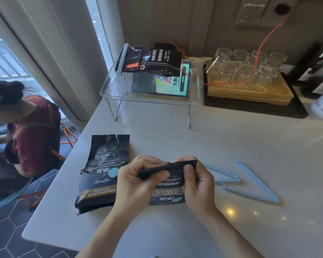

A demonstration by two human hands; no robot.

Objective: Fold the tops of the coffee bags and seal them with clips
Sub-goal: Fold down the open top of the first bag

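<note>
White countertop (194, 146): folded top of black coffee bag (168, 190) pinched by left hand (138, 181) and right hand (198, 181); open blue clips (254, 183) beside.

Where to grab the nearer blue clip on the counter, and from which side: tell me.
Probably take the nearer blue clip by one long arm near its open end, coming from above with the right hand. It lies flat on the counter, spread in a V, arms thin, nothing on top; the hinge tip touches the other clip.
</note>
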